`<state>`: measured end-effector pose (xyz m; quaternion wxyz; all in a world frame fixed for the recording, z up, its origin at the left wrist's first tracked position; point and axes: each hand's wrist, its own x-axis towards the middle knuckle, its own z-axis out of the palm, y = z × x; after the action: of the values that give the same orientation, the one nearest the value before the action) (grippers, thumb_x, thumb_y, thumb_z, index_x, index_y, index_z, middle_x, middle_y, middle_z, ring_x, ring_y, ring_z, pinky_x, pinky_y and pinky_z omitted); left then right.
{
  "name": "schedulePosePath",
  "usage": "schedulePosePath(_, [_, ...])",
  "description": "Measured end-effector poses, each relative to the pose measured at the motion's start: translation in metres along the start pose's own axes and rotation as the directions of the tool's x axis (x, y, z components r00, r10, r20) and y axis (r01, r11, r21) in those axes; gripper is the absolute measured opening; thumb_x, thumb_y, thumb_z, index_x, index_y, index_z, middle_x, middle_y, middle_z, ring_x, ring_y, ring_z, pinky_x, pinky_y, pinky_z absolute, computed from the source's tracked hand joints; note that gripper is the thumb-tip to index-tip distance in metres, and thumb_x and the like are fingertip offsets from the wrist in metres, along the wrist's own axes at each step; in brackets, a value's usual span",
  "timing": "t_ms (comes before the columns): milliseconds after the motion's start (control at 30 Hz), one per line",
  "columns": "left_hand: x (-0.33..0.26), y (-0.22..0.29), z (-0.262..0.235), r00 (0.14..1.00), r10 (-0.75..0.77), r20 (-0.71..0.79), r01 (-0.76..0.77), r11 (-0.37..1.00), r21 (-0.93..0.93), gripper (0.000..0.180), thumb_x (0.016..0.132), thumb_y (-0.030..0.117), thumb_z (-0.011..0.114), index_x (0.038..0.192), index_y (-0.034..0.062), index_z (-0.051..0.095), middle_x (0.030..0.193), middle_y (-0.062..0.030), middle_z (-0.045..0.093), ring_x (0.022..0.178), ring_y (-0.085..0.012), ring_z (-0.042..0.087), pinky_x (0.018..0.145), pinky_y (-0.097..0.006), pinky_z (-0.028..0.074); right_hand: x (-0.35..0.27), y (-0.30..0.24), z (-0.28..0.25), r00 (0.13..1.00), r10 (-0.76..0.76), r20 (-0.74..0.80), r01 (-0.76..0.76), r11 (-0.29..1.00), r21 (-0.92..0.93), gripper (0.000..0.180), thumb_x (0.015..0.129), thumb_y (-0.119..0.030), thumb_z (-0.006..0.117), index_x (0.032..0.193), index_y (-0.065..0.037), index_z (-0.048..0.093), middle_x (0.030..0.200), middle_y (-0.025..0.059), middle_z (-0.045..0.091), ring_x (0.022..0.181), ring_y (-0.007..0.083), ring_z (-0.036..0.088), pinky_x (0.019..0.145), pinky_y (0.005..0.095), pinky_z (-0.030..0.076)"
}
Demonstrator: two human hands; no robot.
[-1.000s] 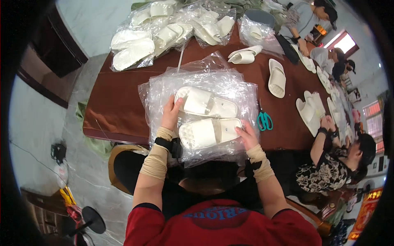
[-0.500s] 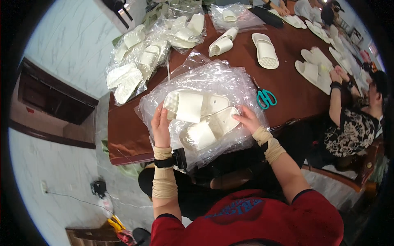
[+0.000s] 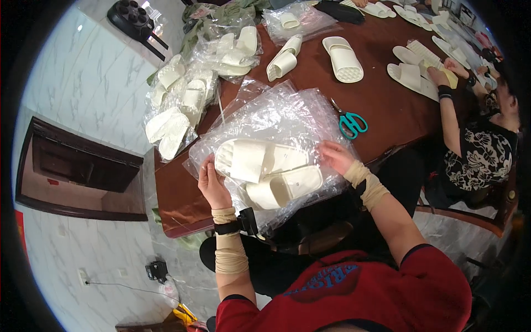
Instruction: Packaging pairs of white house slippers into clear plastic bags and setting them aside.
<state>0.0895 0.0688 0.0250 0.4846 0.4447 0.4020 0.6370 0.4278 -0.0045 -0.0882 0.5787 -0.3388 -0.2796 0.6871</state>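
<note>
Two cream slippers lie heel to the right across a pile of clear plastic bags point(image 3: 287, 119) at the table's front edge. The upper slipper point(image 3: 247, 160) has a quilted toe end near my left hand; the lower slipper point(image 3: 285, 187) sits just below it, slightly overlapped. Glossy film seems to cover part of the pair. At the bag's left edge, my left hand point(image 3: 214, 183) is closed with thumb and fingers pinching the plastic. My right hand point(image 3: 337, 157), fingers drawn together, grips the plastic beside the heels. Teal-handled scissors point(image 3: 352, 123) lie beyond it.
Bagged slippers point(image 3: 168, 130) are heaped at the table's left. Two loose slippers, one sideways point(image 3: 285, 60) and one upright point(image 3: 343, 60), lie farther back on the brown tabletop point(image 3: 381, 105). At right, a co-worker's hands point(image 3: 445, 72) handle slippers point(image 3: 410, 76).
My right hand has left the lower slipper's heel and is on the plastic beside it. Both slippers now lie flatter and closer together. The whole view has shifted slightly.
</note>
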Motion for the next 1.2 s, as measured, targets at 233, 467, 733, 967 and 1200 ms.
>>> schedulePosePath(233, [0.013,-0.017,-0.017,0.994,-0.057,-0.098,0.062,0.997,0.050,0.023,0.098,0.012,0.048,0.117,0.0062,0.060,0.101,0.0000,0.063,0.087,-0.0069,0.061,0.070,-0.020,0.049,-0.011,-0.035,0.030,0.981,-0.107,0.161,0.080,0.983,0.166,0.010,0.092,-0.012,0.054,0.102,-0.010,0.050,0.113,0.0091,0.058,0.090,0.0243,0.059,0.085,0.0398,0.052])
schedulePosePath(467, [0.013,-0.037,-0.035,0.990,-0.093,-0.101,0.081,0.989,-0.120,0.024,0.098,0.011,0.048,0.118,0.0039,0.059,0.107,-0.0020,0.063,0.092,-0.0077,0.060,0.075,-0.019,0.049,-0.009,-0.084,0.042,0.995,0.098,-0.029,-0.099,0.993,-0.062,0.038,0.093,-0.035,0.052,0.124,-0.012,0.055,0.095,0.0038,0.057,0.090,0.0093,0.056,0.073,0.0231,0.049])
schedulePosePath(733, [0.014,-0.030,-0.030,0.996,-0.084,-0.006,0.083,0.991,-0.108,0.030,0.097,0.013,0.048,0.123,-0.0019,0.055,0.119,-0.0103,0.058,0.108,-0.0174,0.055,0.094,-0.031,0.045,0.030,-0.049,0.056,0.975,0.135,0.178,0.009,0.773,-0.635,0.027,0.092,-0.029,0.057,0.113,-0.013,0.063,0.101,0.0003,0.063,0.086,0.0076,0.056,0.066,0.0256,0.047])
schedulePosePath(967, [0.016,-0.050,-0.050,0.988,-0.154,-0.005,0.153,0.985,-0.079,0.029,0.097,0.016,0.048,0.124,0.0055,0.055,0.115,-0.0058,0.061,0.099,-0.0115,0.060,0.078,-0.026,0.050,0.026,-0.070,0.081,0.999,0.009,0.031,0.004,0.915,-0.403,0.016,0.089,-0.019,0.062,0.092,-0.005,0.057,0.085,0.0007,0.059,0.074,0.0067,0.056,0.055,0.0241,0.048])
schedulePosePath(1200, [0.016,-0.062,-0.049,0.980,-0.198,-0.011,0.199,0.979,0.035,0.030,0.098,0.022,0.049,0.123,0.0086,0.056,0.116,-0.0052,0.061,0.096,-0.0110,0.059,0.078,-0.024,0.046,0.044,-0.112,0.070,0.739,-0.673,0.011,0.598,0.649,-0.471,0.023,0.085,-0.005,0.063,0.106,-0.004,0.053,0.100,0.0041,0.058,0.090,0.0115,0.058,0.079,0.0280,0.050])
